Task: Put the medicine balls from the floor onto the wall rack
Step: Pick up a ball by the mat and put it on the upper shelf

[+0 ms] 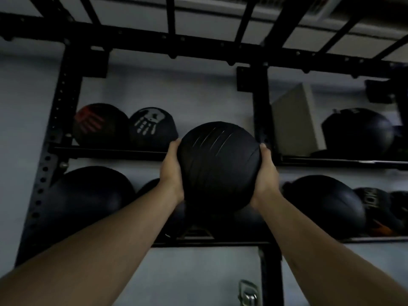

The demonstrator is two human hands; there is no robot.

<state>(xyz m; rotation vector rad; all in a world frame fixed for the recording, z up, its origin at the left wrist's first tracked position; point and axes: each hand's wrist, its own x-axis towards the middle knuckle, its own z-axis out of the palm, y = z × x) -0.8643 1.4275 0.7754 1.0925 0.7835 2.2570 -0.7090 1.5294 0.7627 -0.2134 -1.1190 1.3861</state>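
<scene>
A black medicine ball [217,164] with thin grooves is held up in front of the black wall rack [110,151]. My left hand [171,171] presses its left side and my right hand [266,175] presses its right side. The ball hangs level with the upper shelf rail, at the gap to the right of a ball with a white hand print [152,127] and a ball with a red hand print [99,124]. Whether the held ball touches the rail is hidden.
Large black balls [88,195] fill the lower shelf on the left and on the right [324,202]. A grey box [295,122] and another black ball [357,133] sit on the upper right shelf. A black upright [262,111] stands just behind the held ball. Black beams run overhead.
</scene>
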